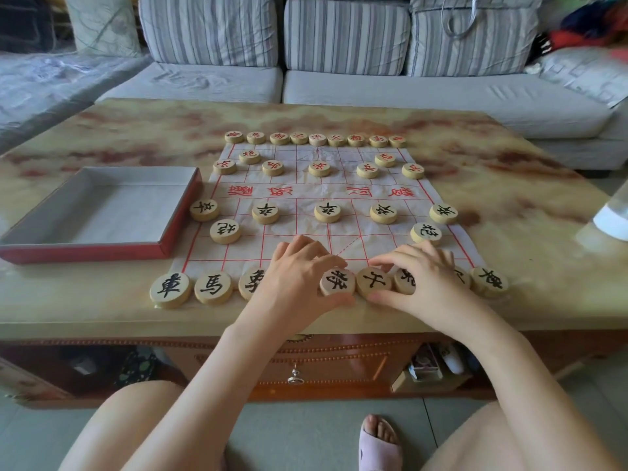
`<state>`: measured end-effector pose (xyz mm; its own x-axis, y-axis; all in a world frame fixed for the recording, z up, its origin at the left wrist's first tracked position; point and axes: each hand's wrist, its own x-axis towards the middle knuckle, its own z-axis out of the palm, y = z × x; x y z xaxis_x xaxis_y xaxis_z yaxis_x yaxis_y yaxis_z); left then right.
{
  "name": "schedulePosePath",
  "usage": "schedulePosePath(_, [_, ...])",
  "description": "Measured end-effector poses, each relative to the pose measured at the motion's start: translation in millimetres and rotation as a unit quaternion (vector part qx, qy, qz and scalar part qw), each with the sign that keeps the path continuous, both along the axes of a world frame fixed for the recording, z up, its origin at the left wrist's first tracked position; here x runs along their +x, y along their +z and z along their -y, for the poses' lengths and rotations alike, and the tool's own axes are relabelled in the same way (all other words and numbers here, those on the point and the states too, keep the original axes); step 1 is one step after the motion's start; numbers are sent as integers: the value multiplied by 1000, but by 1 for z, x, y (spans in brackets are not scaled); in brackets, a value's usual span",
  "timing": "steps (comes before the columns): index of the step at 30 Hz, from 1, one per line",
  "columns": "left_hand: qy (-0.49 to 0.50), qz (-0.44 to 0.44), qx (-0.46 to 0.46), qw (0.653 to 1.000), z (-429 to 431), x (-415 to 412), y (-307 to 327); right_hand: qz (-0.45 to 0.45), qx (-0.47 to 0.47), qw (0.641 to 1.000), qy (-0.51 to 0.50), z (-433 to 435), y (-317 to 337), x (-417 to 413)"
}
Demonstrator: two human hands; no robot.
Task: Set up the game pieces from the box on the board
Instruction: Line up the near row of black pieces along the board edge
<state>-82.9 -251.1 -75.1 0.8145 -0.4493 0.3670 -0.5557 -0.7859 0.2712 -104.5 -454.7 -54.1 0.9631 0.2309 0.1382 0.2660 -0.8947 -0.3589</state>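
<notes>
A creased paper board (307, 193) with red lines lies on the marble-look table. Round wooden pieces with red characters (319, 168) fill the far side, and black-character pieces (327, 212) fill the near side. The near row runs along the board's front edge, starting with a chariot piece (170, 289) at the left. My left hand (299, 278) pinches the middle piece of that row (336, 283) between thumb and fingers. My right hand (423, 283) pinches the neighbouring piece (373, 283) and covers others beside it. The red box (85, 252) at the left holds nothing.
A striped grey sofa (343, 39) stands behind the table. A white object (611, 220) sits at the table's right edge. The table's front edge (136, 326) is just below the near row, with a drawer under it. My foot in a slipper (379, 443) is on the floor.
</notes>
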Motion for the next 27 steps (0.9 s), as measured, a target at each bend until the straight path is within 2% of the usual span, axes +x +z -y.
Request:
schedulePosePath(5, [24, 10, 2, 1000, 6, 0, -1, -1, -8, 1000, -5, -2, -2, 2])
schedulePosePath(10, [-34, -12, -21, 999, 0, -1, -2, -64, 83, 994, -4, 4, 5, -6])
schedulePosePath(16, [-53, -31, -26, 998, -9, 1, -6, -57, 73, 996, -3, 1, 3, -5])
schedulePosePath(19, [-29, -21, -32, 999, -9, 2, -6, -15, 24, 1000, -7, -3, 2, -1])
schedulePosePath(22, [6, -1, -15, 1000, -5, 1, -5, -10, -21, 1000, -15, -5, -3, 4])
schedulePosePath(25, [26, 0, -8, 1000, -1, 0, -3, -8, -4, 1000, 2, -6, 0, 2])
schedulePosePath(27, [15, -3, -16, 1000, -1, -1, -2, -40, 39, 998, 7, -3, 5, -2])
